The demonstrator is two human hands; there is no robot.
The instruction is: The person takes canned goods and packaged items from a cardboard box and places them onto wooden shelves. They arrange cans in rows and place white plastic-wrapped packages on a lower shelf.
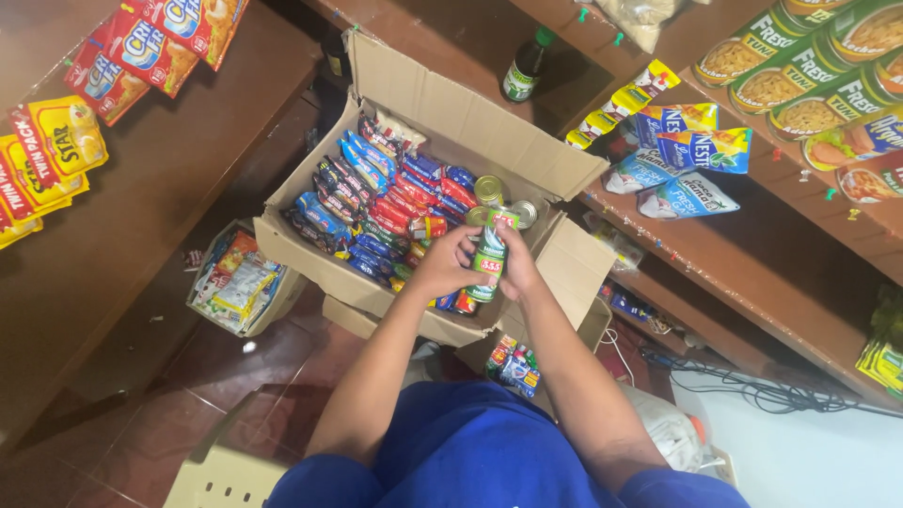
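Note:
A stack of green-labelled tin cans (489, 256) is held over the near right corner of an open cardboard box (442, 103). My left hand (446, 262) grips the stack from the left and my right hand (516, 266) grips it from the right. Inside the box lie rows of blue and red snack packets (376, 202), and a few more tin cans (489, 189) stand at its right side. My arms reach forward from my blue shirt at the bottom of the view.
A smaller box of packets (240, 279) sits on the tiled floor to the left. Wooden shelves on the right carry tuna cans (781, 71), milk sachets (691, 150) and a dark bottle (524, 68). Hanging snack packs (141, 47) line the left counter. A beige crate (221, 466) stands near me.

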